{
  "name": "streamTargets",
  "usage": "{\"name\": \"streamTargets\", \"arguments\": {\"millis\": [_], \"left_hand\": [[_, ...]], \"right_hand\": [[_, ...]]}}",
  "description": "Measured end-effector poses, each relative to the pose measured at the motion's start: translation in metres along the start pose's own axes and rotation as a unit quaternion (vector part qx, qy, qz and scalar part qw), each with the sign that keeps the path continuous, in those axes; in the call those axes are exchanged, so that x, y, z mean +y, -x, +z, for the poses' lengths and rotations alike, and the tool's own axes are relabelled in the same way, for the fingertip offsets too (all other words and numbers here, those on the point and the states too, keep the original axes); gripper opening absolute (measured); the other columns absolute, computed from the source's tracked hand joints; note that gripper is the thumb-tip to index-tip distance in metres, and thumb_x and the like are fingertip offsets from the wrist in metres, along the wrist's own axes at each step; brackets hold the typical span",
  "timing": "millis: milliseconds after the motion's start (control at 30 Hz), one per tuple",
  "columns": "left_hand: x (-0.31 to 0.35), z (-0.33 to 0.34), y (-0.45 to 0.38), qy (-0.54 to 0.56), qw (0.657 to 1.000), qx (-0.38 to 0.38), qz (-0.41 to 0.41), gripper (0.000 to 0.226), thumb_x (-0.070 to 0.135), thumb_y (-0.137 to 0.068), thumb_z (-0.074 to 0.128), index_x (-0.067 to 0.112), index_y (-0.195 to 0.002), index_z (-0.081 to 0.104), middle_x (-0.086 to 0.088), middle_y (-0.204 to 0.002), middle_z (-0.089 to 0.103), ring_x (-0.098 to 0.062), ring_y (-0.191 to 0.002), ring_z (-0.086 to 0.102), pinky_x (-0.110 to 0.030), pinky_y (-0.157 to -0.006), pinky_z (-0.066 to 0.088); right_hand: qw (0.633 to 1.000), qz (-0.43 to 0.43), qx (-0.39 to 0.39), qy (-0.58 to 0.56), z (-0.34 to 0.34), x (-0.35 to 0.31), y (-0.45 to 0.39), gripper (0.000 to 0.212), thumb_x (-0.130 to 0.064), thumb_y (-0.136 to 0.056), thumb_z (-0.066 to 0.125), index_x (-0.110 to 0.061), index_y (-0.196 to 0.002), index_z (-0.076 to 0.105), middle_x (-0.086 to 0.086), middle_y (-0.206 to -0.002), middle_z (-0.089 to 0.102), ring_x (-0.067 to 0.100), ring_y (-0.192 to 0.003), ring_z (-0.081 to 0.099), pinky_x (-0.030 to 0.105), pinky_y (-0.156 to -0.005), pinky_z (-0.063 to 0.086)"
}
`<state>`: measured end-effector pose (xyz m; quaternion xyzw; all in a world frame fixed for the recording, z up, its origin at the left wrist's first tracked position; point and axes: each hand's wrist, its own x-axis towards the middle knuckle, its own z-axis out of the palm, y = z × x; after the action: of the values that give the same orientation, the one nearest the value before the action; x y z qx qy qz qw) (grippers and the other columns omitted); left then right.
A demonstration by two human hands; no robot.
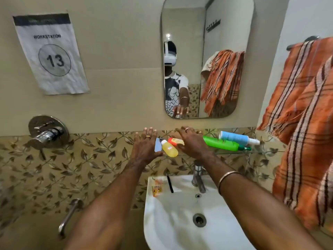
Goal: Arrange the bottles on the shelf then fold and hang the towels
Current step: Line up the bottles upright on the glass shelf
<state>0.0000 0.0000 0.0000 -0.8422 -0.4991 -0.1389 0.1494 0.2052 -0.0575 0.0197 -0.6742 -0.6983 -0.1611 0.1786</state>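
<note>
Both hands are spread flat, holding nothing: left hand [144,147] over the shelf's [234,152] left end, right hand [191,143] mid-shelf. Between them lie the yellow bottle [170,150] and a red-capped one [175,141]. Toward the right end lie the green bottle [220,143] and the blue one [235,137]. They look like light, slick plastic, so I'd grab mid-body. The orange towels [302,123], soft and floppy, crowd the right edge.

We see the bottles [189,144] lying on their sides on the shelf [232,152], centre-right of frame, below the mirror [225,24]. Sink [173,219] sits lower centre under the shelf. Towels [304,123] hang at right edge. Paper sign [50,53] upper left; wall tap [47,131] mid-left.
</note>
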Motion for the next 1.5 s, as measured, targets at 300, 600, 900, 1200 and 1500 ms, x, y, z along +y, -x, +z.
{"name": "streamTargets", "arguments": {"millis": [300, 600, 900, 1200, 1500], "left_hand": [[0.003, 0.054, -0.012, 0.012, 0.996, -0.093, 0.004, 0.113, 0.073, -0.077, 0.061, 0.016, -0.159, 0.009, -0.006, -0.168, 0.009, -0.028, -0.153, 0.016, -0.048, -0.117, 0.022], [0.008, 0.069, -0.01, 0.038, 0.996, -0.081, 0.002, 0.088, 0.037, -0.086, 0.073, 0.018, -0.157, 0.024, -0.005, -0.165, 0.023, -0.03, -0.14, 0.043, -0.047, -0.111, 0.034], [-0.008, 0.048, -0.011, 0.122, 0.992, -0.012, 0.037, 0.055, 0.014, -0.089, 0.071, 0.02, -0.141, 0.054, -0.017, -0.127, 0.067, -0.032, -0.1, 0.071, -0.041, -0.082, 0.059], [-0.045, 0.009, -0.03, 0.23, 0.973, -0.002, -0.027, 0.036, 0.001, -0.082, 0.073, 0.014, -0.115, 0.068, -0.004, -0.103, 0.072, -0.021, -0.09, 0.065, -0.024, -0.069, 0.046], [-0.082, -0.011, -0.052, 0.243, 0.969, -0.026, -0.018, 0.028, -0.003, -0.084, 0.069, 0.013, -0.107, 0.068, -0.002, -0.097, 0.068, -0.024, -0.086, 0.065, -0.038, -0.075, 0.056]], "right_hand": [[0.978, -0.166, -0.125, 0.011, 0.079, 0.015, -0.018, 0.098, -0.047, -0.083, 0.074, -0.017, -0.159, 0.021, 0.006, -0.168, 0.021, 0.018, -0.155, 0.019, 0.058, -0.12, -0.01], [0.966, -0.251, -0.054, -0.007, 0.094, 0.03, -0.027, 0.08, -0.031, -0.088, 0.071, -0.013, -0.156, 0.031, 0.013, -0.159, 0.04, 0.023, -0.143, 0.045, 0.044, -0.119, -0.017], [0.95, -0.306, 0.008, -0.058, 0.084, 0.037, -0.04, 0.046, -0.014, -0.092, 0.067, -0.002, -0.136, 0.057, 0.023, -0.124, 0.069, 0.038, -0.109, 0.069, 0.059, -0.116, 0.032], [0.971, -0.191, -0.062, -0.13, 0.064, 0.019, -0.083, 0.043, -0.004, -0.094, 0.062, -0.011, -0.135, 0.05, 0.01, -0.114, 0.073, 0.029, -0.11, 0.066, 0.045, -0.12, 0.027], [0.962, -0.154, -0.101, -0.201, 0.044, -0.009, -0.119, 0.044, -0.008, -0.096, 0.064, -0.017, -0.136, 0.049, 0.004, -0.102, 0.067, 0.025, -0.09, 0.066, 0.032, -0.071, 0.05]]}}
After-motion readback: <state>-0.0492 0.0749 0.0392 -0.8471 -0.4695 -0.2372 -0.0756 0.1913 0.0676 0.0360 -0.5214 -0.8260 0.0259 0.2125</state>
